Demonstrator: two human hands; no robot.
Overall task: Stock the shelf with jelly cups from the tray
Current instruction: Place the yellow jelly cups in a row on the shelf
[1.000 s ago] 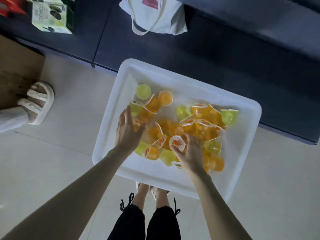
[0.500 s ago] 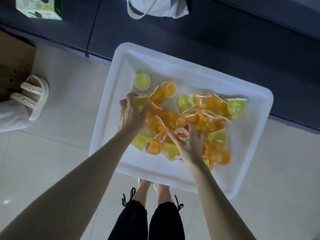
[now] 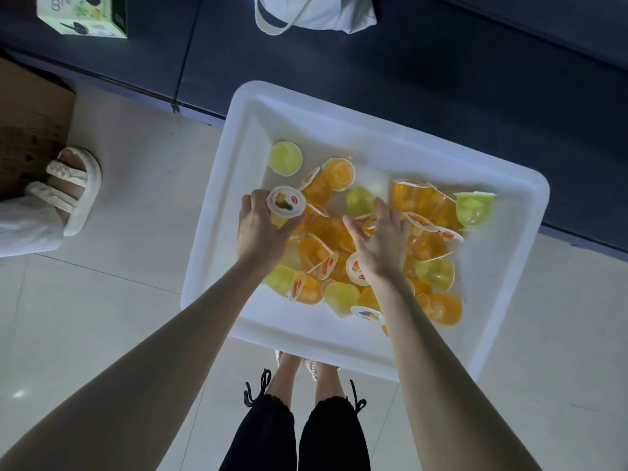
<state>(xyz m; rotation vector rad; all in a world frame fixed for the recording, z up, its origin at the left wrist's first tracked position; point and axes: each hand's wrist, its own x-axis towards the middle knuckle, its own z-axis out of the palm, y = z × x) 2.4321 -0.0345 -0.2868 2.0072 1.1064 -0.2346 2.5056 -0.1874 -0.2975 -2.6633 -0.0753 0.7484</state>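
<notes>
You're standing on pale floor tiles [image 3: 102, 317], white tray [image 3: 217, 232] right in front. Your left hand [image 3: 260, 229] grips a jelly cup [image 3: 285, 203]; your right hand [image 3: 380, 243] is spread over the jelly cup pile [image 3: 421, 239]. Dark shelf [image 3: 475, 107] beyond, with a green box [image 3: 85, 15] and white bag [image 3: 316, 11].

Left hand [image 3: 261, 229] curled, gripping; right hand [image 3: 380, 239] spread flat, palm down.

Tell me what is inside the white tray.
The tray holds a loose pile of orange and green jelly cups. The left hand grips one cup; the right hand is spread open over the pile, hiding the cups beneath.
</notes>
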